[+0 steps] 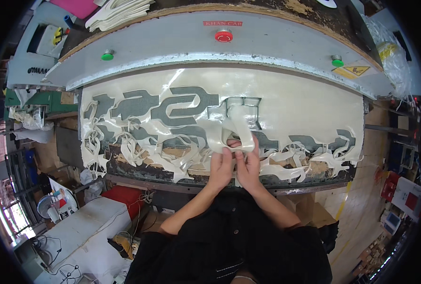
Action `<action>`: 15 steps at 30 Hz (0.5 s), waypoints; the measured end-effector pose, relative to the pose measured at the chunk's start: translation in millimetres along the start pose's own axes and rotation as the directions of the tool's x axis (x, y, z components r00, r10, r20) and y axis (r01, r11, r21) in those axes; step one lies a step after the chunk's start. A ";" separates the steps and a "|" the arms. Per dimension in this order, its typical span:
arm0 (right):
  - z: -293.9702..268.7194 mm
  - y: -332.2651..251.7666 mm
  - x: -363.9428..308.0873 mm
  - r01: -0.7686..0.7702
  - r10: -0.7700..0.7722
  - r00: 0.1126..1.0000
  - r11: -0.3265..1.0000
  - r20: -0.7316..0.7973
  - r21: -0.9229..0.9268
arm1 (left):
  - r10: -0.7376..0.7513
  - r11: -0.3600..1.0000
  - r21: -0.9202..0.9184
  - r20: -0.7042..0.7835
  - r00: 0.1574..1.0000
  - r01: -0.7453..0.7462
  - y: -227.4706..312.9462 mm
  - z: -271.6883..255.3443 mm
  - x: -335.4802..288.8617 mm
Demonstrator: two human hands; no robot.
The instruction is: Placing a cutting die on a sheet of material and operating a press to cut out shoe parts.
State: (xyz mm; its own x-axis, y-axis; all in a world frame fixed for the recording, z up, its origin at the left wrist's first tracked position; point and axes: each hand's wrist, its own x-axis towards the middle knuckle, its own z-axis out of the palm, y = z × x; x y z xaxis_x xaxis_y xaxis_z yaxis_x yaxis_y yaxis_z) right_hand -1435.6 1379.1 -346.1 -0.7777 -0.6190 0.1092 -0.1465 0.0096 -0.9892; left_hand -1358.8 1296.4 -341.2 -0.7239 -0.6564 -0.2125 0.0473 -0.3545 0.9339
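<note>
At the near side of a cream sheet (305,99), both my hands hold a glossy cream cut-out piece (216,136) that curves up in a loop. My left hand (221,165) pinches its lower left edge, and my right hand (248,163) is closed round its right side. Just beyond the piece, a thin metal cutting die (258,112) rests on the sheet, partly hidden by it. Cut openings left of the die show a dark grey layer (142,106) beneath. Ragged cream offcuts (187,161) hang along the near edge on both sides of my hands.
Across the far side runs a grey machine beam (172,45) with a red stop button (223,36) and two green buttons (107,56). Stacked cream pieces (118,13) lie on top. A white cabinet (92,227) stands at lower left, a cardboard box (314,215) at lower right.
</note>
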 end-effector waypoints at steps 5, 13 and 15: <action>14.9 1.3 -6.5 -0.017 0.010 0.997 0.997 0.079 0.082 | 0.027 0.955 -0.283 -0.201 0.979 -0.084 -14.8 -11.9 -6.3; 17.6 9.5 -14.6 0.249 -0.221 0.934 0.966 0.282 -0.067 | -0.128 0.855 -0.514 -0.333 0.934 -0.066 14.1 -42.5 11.8; -0.2 -1.6 -0.6 0.294 -0.266 0.822 0.955 0.504 0.023 | -0.116 0.963 -0.262 -0.202 0.972 0.061 30.8 -55.7 12.1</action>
State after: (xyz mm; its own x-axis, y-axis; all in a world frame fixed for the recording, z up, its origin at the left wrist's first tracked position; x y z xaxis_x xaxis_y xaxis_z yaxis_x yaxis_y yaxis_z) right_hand -1435.0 1379.6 -344.6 -0.2919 -0.9072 0.3029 -0.3546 -0.1915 -0.9152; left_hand -1327.7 1240.5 -331.0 -0.5701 -0.7317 -0.3735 0.1823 -0.5560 0.8110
